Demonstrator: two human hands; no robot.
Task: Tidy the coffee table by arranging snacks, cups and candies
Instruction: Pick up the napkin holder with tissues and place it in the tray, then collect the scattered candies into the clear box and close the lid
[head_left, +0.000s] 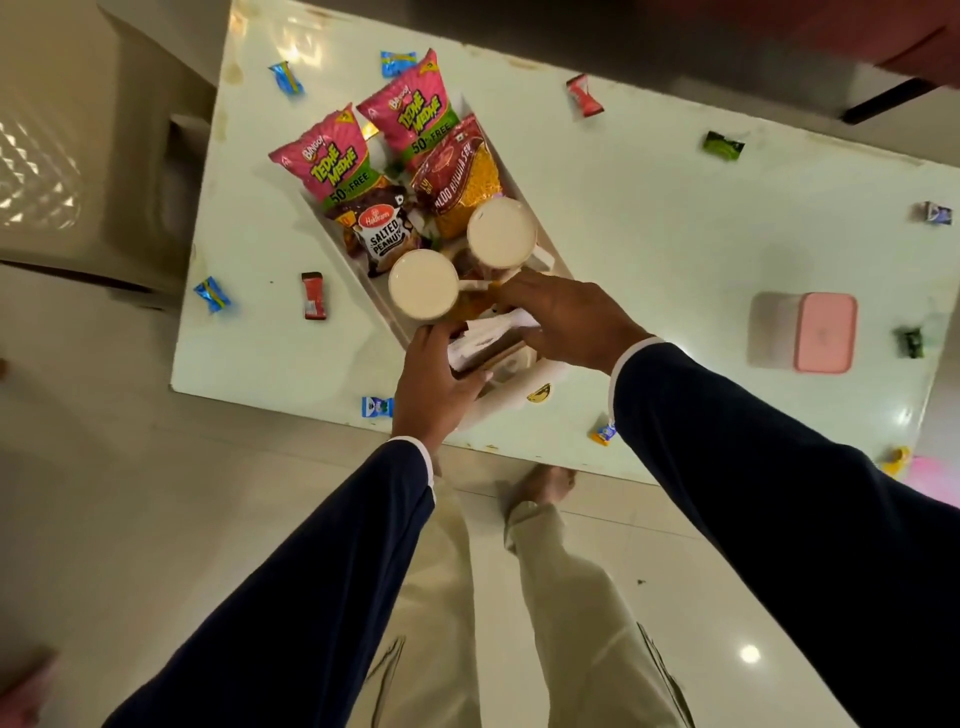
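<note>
**Coffee table, tray and loose candies: item list**

Left hand (434, 382): at the near end of the tray (340, 236), fingers curled round the edge of a brown napkin holder (485, 358) stuffed with white tissues (491, 332).

Right hand (563, 317): laid over the far side of the same holder, fingers bent down onto it and the tissues; whether it truly grips is not clear.

Tray contents: two white cups, one (423, 284) just beside the left hand, the other (501, 234) just beyond the right hand's fingertips. Behind them, a salted peanuts packet (384, 234), an orange-and-red sev packet (462, 176), and two pink Tedhe Medhe packets, left (332, 156) and right (410, 111), standing at the far end.

Table (649, 249), pale and glossy, outside the tray: pink lidded box (823, 332) well to the right. Scattered candies: blue ones at far left (287, 78), far centre (397, 62), near left (212, 294) and near edge (376, 407); red ones (314, 302) and (584, 94); green ones (722, 145) and (910, 343); others along the right and near edges, too small to tell.
</note>
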